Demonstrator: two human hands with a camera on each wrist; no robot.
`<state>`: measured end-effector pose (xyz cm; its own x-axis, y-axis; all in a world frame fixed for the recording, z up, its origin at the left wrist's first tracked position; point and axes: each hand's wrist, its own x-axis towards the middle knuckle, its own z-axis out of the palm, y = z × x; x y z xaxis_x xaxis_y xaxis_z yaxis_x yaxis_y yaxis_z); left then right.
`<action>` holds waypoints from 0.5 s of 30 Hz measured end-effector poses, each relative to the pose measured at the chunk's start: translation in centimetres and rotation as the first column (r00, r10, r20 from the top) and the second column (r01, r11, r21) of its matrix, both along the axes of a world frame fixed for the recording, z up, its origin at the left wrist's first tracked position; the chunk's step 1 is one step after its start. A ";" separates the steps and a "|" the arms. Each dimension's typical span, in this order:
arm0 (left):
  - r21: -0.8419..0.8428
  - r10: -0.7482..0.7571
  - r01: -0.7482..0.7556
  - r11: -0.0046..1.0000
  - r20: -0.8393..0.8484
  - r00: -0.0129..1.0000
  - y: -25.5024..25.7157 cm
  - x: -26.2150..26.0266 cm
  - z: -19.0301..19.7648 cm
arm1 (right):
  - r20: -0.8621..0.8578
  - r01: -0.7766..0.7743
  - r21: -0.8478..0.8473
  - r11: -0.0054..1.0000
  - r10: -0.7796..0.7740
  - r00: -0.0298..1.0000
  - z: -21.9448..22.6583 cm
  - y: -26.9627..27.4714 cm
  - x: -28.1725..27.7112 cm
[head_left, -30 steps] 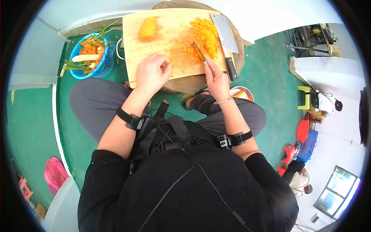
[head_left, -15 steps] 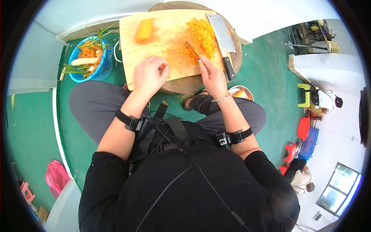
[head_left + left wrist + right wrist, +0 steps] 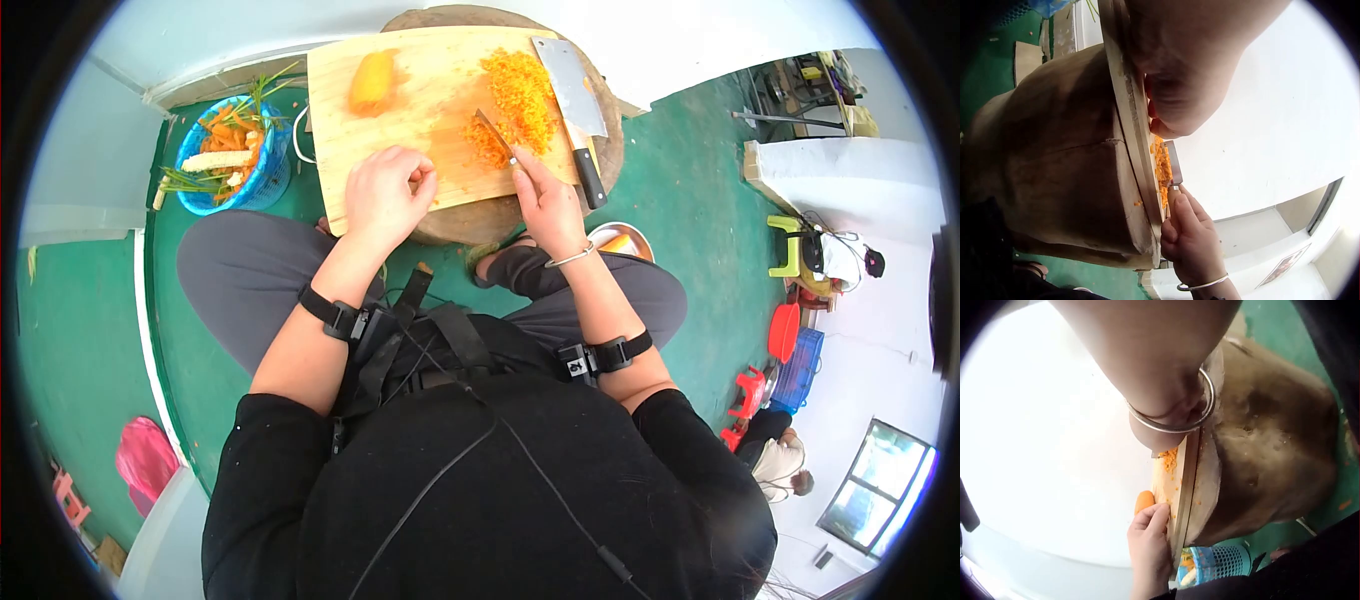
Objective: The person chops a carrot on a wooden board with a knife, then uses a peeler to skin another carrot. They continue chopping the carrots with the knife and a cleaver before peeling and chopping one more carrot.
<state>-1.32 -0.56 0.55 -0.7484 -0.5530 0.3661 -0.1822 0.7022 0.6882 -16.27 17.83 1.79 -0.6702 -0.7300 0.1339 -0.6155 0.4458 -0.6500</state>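
My right hand [image 3: 552, 207] grips a knife [image 3: 493, 132] by its wooden handle. The broad blade stands on edge in a heap of finely chopped carrot [image 3: 520, 98], as the left wrist view also shows with the knife [image 3: 1174, 164] beside the orange bits. On the near left of the cutting board [image 3: 440, 62] rests my left hand [image 3: 388, 193], its fingers loosely curled and nothing visible in them. A thick piece of carrot [image 3: 373, 82] lies farther back on the board. Along the board's right side lies a cleaver [image 3: 572, 88] with a black handle.
The board sits on a round wooden block [image 3: 450, 222]. At left stands a blue basket [image 3: 268, 178] of peels and greens. By my right knee is a metal bowl [image 3: 640, 243] with orange pieces. A person [image 3: 780, 465] is at far right.
The knife and right hand have shifted slightly left across the chopped carrot, the blade turning a little. My left hand has stayed in nearly the same place on the board.
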 end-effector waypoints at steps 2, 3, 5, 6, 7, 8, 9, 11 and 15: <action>0.006 0.002 -0.002 1.000 0.012 1.000 -0.1 -0.2 0.0 | -0.060 -0.030 -0.055 0.998 0.027 0.998 -0.2 0.0 -0.3; 0.004 0.002 -0.002 1.000 -0.003 1.000 -0.1 -0.1 -0.1 | -0.034 -0.016 -0.072 0.997 0.013 0.999 -0.1 0.1 -0.1; 0.009 0.011 -0.011 1.000 -0.011 1.000 -0.1 0.0 -0.3 | 0.000 -0.010 -0.082 0.997 0.010 1.000 -0.3 0.0 0.0; -0.013 0.006 -0.006 1.000 -0.013 1.000 -0.2 0.0 -0.4 | -0.043 -0.026 -0.098 0.995 0.022 0.999 -0.4 -0.1 0.1; -0.038 -0.003 0.002 0.999 -0.015 1.000 -0.2 0.0 -0.4 | -0.087 -0.040 -0.116 0.992 0.030 0.996 -0.5 -0.1 0.2; -0.038 -0.005 0.005 0.999 -0.014 1.000 -0.2 0.1 -0.3 | -0.085 -0.037 -0.116 0.993 0.027 0.996 -0.3 -0.1 0.4; -0.030 -0.008 0.008 1.000 -0.013 1.000 -0.2 0.0 -0.2 | -0.046 -0.028 -0.065 0.998 0.025 0.999 0.2 -0.1 0.5; -0.024 -0.017 0.017 1.000 -0.016 1.000 -0.2 0.0 -0.1 | -0.011 -0.016 -0.015 1.000 0.015 1.000 0.5 -0.1 0.5; -0.028 0.001 -0.001 1.000 -0.001 1.000 -0.1 -0.2 0.0 | -0.198 -0.026 0.102 0.994 0.046 0.979 0.7 -0.1 0.5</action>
<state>-1.52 -0.69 0.56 -0.7474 -0.5432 0.3826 -0.1820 0.7212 0.6684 -15.72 17.73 2.47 -0.6102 -0.7696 0.1883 -0.7452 0.4767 -0.4663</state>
